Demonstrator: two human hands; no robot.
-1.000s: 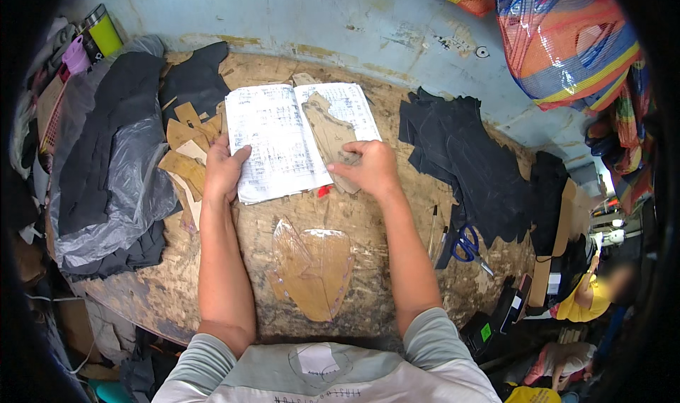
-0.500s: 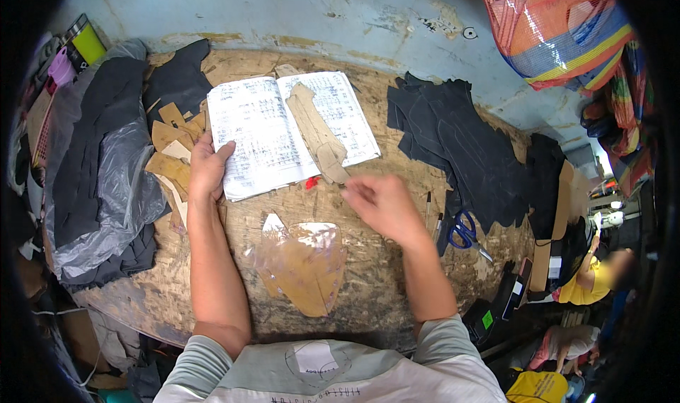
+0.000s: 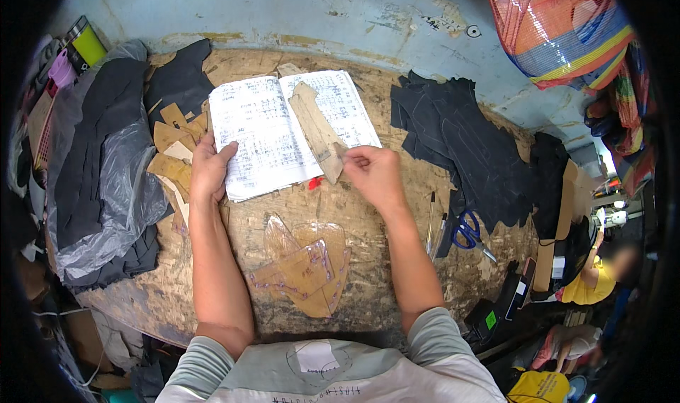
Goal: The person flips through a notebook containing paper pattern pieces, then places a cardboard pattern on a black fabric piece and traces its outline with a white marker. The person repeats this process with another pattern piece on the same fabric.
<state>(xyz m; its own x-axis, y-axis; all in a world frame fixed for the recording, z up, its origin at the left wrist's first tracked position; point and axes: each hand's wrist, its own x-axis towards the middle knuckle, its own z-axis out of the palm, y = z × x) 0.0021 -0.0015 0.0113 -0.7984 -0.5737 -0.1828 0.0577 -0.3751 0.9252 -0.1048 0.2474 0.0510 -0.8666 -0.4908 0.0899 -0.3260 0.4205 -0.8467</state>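
Worn wood on the worktop (image 3: 368,251) spread below a scuffed pale-blue wall (image 3: 283,13), with black cut sheets (image 3: 471,144) at two o'clock, scissors (image 3: 477,240) at four and brown templates (image 3: 304,272) at six. Partly curled, the left hand (image 3: 211,168) gripped the nine-o'clock edge of an open notebook (image 3: 262,134) lying at eleven, thumb over the page. With thumb and fingertips together, the right hand (image 3: 374,176) pinched a small card piece (image 3: 338,152) near the five-o'clock end of a long card pattern (image 3: 310,120) on the notebook.
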